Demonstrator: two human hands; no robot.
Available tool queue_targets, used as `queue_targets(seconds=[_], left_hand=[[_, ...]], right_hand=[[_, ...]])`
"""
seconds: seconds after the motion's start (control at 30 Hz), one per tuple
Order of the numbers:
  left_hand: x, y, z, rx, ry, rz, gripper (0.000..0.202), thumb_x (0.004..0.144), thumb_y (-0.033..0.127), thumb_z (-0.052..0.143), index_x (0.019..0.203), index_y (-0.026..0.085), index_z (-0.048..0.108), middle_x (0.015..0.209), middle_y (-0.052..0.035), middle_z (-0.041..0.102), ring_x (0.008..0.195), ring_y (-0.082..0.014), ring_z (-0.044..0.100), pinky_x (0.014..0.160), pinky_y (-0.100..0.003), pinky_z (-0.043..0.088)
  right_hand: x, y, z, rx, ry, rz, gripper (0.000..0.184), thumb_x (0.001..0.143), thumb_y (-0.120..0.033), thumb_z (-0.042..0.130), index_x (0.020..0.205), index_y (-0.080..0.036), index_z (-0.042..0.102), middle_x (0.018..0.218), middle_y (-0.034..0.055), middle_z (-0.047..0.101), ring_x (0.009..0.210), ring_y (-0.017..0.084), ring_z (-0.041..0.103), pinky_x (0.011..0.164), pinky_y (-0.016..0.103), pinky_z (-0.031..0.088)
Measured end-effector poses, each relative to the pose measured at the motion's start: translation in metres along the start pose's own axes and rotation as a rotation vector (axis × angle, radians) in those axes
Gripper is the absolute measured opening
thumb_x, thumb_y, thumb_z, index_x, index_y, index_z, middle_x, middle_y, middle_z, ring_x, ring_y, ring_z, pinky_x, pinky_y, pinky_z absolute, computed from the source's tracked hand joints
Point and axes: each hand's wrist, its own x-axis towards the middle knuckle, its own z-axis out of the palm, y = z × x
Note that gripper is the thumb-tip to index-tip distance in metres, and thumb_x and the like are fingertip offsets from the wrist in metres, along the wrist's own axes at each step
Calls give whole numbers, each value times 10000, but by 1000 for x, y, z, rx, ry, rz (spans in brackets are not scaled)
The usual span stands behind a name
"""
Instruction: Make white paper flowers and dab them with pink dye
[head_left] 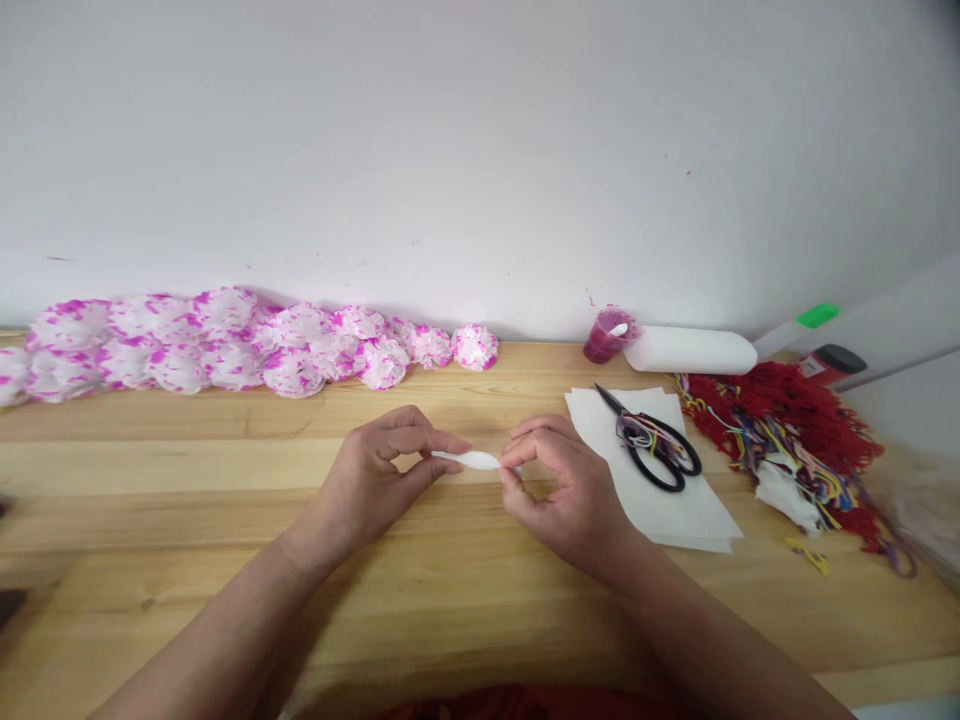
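Note:
Between my two hands a narrow white strip of paper point(480, 460) is stretched over the table. My left hand point(394, 455) pinches its left end between thumb and fingers. The other end is in the pinch of my right hand point(562, 478). The strip bulges in its middle and thins toward both ends; my fingertips hide the ends. Just right of my right hand lie white paper sheets point(697, 515), with black-handled scissors point(660, 455) and a few coloured strings on top.
Pink-and-white paper pompoms point(292, 365) line the wall at left and centre. A pink-stained cup point(606, 338), a white roll point(690, 350), a dark-lidded jar point(834, 362) and red yarn point(810, 410) with coloured strings occupy the right side. The wooden table point(450, 590) meets the wall.

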Motion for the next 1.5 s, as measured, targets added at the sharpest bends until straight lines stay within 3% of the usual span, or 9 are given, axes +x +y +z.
queue_targets(seconds=[0.33,0.73,1.0,1.13,1.3,1.5], left_hand=[[2,2,1,89,-102,73,103,903,213,599,948,206,691,917,-38,671,860,-158,621,778,-270,488],[0,0,6,159,-79,125,120,904,233,599,932,216,714,927,-45,673,885,-171,628,797,-279,503],[-1,4,8,215,-75,208,136,921,193,554,931,191,690,901,-56,662,871,-174,614,782,-286,504],[-2,2,10,244,-65,235,141,928,199,550,947,195,690,904,-58,668,876,-178,615,786,-293,505],[-3,1,12,202,-57,213,135,930,208,559,964,206,690,918,-52,686,892,-176,627,807,-292,508],[-5,2,18,-17,-38,59,132,857,237,682,986,223,704,935,-32,714,871,-168,659,783,-277,518]], right_hand=[[-1,2,3,-13,-8,-4,176,765,-58,598,804,-229,584,793,16,636,890,209,606,802,367,516],[-2,2,5,-6,-40,-6,163,787,-64,602,821,-223,591,845,23,657,880,198,615,812,359,507],[-1,3,5,25,-59,5,146,837,-153,653,965,-221,670,846,23,711,852,193,633,805,359,511],[1,2,4,41,-78,8,100,860,-174,660,937,-224,697,856,26,730,864,193,644,816,361,513],[1,0,3,46,-58,40,96,852,-142,648,881,-224,690,817,19,711,858,190,631,802,354,512],[0,-1,4,9,-17,-4,95,839,-122,642,826,-214,659,766,17,682,876,202,604,812,362,499]])
